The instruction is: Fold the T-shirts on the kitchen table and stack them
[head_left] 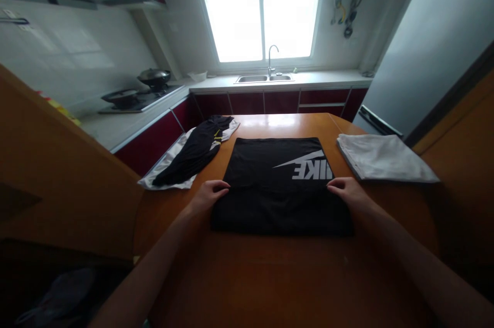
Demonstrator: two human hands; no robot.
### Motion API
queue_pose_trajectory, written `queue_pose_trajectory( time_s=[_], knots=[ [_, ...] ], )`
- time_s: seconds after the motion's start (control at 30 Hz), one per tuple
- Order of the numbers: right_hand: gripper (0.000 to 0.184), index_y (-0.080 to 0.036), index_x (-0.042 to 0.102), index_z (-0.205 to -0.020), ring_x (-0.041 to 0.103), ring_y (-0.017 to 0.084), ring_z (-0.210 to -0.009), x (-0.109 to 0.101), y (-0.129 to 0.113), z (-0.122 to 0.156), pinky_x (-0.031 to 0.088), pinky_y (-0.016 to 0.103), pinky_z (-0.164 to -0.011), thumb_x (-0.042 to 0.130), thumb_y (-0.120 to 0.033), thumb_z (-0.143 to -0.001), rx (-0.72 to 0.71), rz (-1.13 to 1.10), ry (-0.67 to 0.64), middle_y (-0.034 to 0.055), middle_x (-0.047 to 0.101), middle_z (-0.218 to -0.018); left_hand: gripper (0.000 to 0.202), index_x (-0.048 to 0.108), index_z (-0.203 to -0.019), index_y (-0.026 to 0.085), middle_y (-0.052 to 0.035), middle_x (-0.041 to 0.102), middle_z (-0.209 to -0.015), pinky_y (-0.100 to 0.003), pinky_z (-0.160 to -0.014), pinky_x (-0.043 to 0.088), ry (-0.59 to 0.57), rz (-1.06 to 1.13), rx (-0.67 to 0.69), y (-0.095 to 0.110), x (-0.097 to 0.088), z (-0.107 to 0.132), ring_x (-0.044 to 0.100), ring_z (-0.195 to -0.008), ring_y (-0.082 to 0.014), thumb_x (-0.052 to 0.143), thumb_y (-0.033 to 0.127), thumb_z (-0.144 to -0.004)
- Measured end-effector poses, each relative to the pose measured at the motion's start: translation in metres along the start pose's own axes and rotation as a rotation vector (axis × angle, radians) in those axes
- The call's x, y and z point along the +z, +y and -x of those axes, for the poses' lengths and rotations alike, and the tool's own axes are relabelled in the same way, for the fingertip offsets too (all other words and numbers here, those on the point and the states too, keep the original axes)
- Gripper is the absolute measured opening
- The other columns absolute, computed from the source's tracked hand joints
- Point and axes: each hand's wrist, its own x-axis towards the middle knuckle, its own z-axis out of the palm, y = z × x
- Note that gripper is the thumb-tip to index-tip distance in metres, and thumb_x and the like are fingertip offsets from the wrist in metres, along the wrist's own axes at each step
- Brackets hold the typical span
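Note:
A black T-shirt (266, 163) with a large grey swoosh and NIKE lettering lies folded into a flat rectangle before me; the print is upside down from my side. My left hand (211, 193) pinches its left edge about midway up between thumb and fingers. On the opposite edge, at about the same height, my right hand (346, 190) pinches the cloth in the same way. Between the two hands a crease runs across the shirt, and the part nearer me is plain black. The fingertips partly hide the gripped edges.
The shirt rests on a rounded wooden table (266, 276). To the left is a loose pile of black clothing (189, 155) over white cloth (170, 166). A folded white garment (386, 158) lies right. Beyond are a sink (250, 79), a stove (142, 101) and a fridge (417, 34).

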Motion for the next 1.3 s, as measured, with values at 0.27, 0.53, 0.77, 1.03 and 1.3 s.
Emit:
queue_pose_trajectory(
  time_s=[0.27,0.53,0.77,1.03,1.3],
  knots=[
    [0.029,-0.017,0.078,-0.08,0.071,0.027,-0.079,-0.016,-0.004,-0.047,0.052,0.034,-0.071,0.068,-0.044,-0.075,-0.017,0.008,0.063,0.0087,0.078,-0.081,0.032,0.078,-0.093,0.02,-0.0053,0.079,-0.093,-0.031,-0.079,0.054,0.119,-0.036,-0.043,0.002,-0.001,-0.043,0.073,-0.088,-0.0245,0.069,0.047,-0.079],
    [0.031,-0.015,0.079,-0.081,0.07,0.026,-0.079,-0.001,0.02,-0.074,0.05,0.034,-0.07,0.066,-0.042,-0.075,-0.003,0.057,-0.006,0.0096,0.078,-0.081,0.024,0.077,-0.09,0.02,-0.0061,0.079,-0.092,-0.033,-0.081,0.054,0.117,-0.083,-0.037,-0.012,0.011,-0.052,0.074,-0.088,-0.0257,0.068,0.039,-0.08],
    [0.025,-0.014,0.078,-0.079,0.071,0.026,-0.078,0.003,0.022,-0.08,0.051,0.033,-0.071,0.066,-0.035,-0.075,0.005,0.108,0.012,0.0099,0.078,-0.081,0.018,0.077,-0.091,0.022,-0.0046,0.079,-0.096,-0.033,-0.086,0.054,0.154,-0.176,0.003,-0.011,0.016,-0.055,0.073,-0.092,-0.0246,0.065,0.032,-0.082],
    [0.017,-0.017,0.078,-0.08,0.072,0.025,-0.079,0.004,0.017,-0.073,0.052,0.033,-0.074,0.064,-0.027,-0.081,-0.008,0.263,0.017,0.0083,0.078,-0.083,0.021,0.075,-0.101,0.02,-0.0088,0.076,-0.104,-0.039,-0.093,0.055,0.168,-0.246,0.081,-0.018,0.02,-0.055,0.071,-0.099,-0.0265,0.063,0.032,-0.087],
    [0.038,-0.014,0.07,-0.122,0.06,0.031,-0.119,0.04,-0.025,-0.032,0.047,0.041,-0.103,0.045,-0.029,-0.098,-0.19,0.671,0.229,0.017,0.067,-0.127,0.042,0.062,-0.137,0.019,-0.0112,0.059,-0.143,-0.044,-0.116,0.042,0.087,-0.474,0.29,0.03,0.051,-0.034,0.054,-0.133,-0.0277,0.05,0.034,-0.1]
  ],
)
